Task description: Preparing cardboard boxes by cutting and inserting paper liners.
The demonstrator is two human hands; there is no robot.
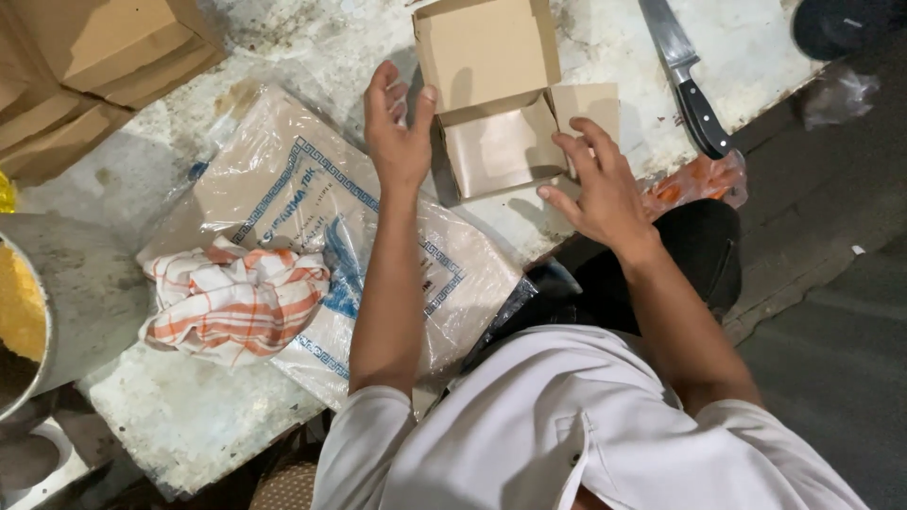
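A worn white table (661, 57) fills most of the view, seen from above the person's chest and white sleeves. On its left part lies a big clear plastic bag (312, 198) with blue print, holding flat brown sheets. A stack of folded cartons (85, 66) sits at the top left corner. A striped orange and white cloth (236, 302) is bunched on the bag's lower left end. At the left edge a metal bowl (24, 321) shows yellow stuff inside.

The box (501, 104), small and brown, lies on the table at the top centre, just beyond the bag's right end, its lid up and its inside bare. Both forearms reach forward from the body toward it.

The left hand (397, 127) is raised at the box's left side, palm turned toward it, fingers straight and close together, thumb up against the box's left edge. It clamps nothing.

The right hand (600, 184) comes in from the right, palm down, fingers spread apart, their tips on the box's right flap and front corner; the thumb points toward the box's front edge. It grips nothing.

A knife (685, 80) with a black handle lies on the table to the right of the box, well clear of both hands.
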